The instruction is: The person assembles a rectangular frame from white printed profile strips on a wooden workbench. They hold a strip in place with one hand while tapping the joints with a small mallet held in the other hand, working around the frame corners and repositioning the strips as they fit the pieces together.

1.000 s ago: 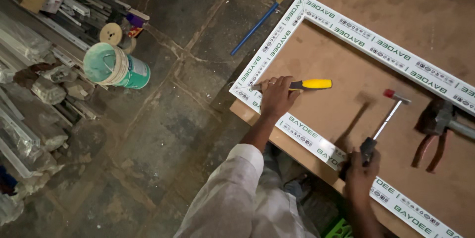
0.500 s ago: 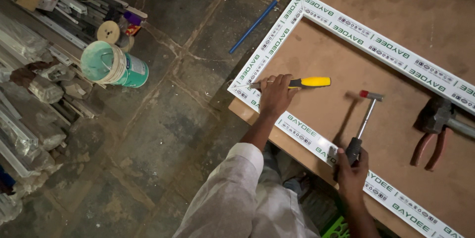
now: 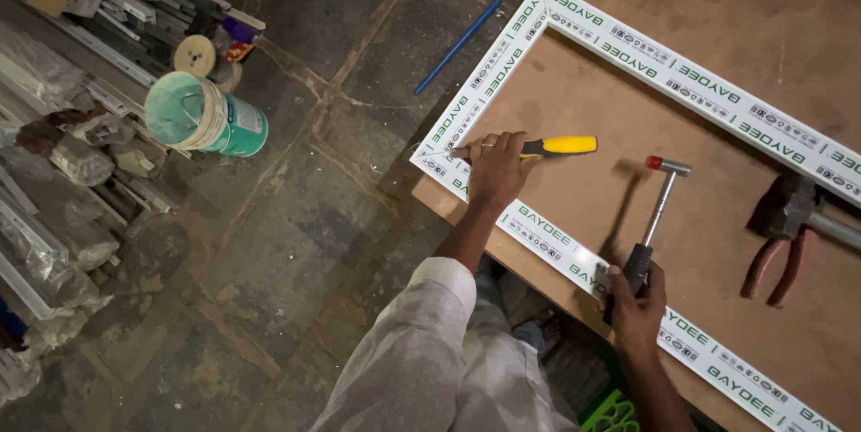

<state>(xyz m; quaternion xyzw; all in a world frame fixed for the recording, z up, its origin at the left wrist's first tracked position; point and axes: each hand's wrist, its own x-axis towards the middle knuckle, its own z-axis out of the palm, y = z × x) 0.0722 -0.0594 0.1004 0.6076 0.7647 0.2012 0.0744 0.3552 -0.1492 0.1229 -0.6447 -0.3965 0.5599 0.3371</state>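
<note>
A brown board worktop (image 3: 717, 64) fills the right side, above a stone floor (image 3: 296, 217). On the worktop lies a white frame (image 3: 628, 51) with green print, its corner near the worktop's left edge. On the floor, well apart, stand a green bucket (image 3: 202, 115) and a heap of pale scrap strips (image 3: 54, 190). Red-handled pliers (image 3: 778, 253) rest on the worktop at the right, beside the frame's far bar. The left hand (image 3: 496, 167) presses a yellow-handled chisel (image 3: 547, 146) into the frame's corner, fingers clenched around its shaft. The right hand (image 3: 639, 302) has its fingers grasping the black grip of a hammer (image 3: 659, 208), whose head is raised over the bare board inside the frame.
</note>
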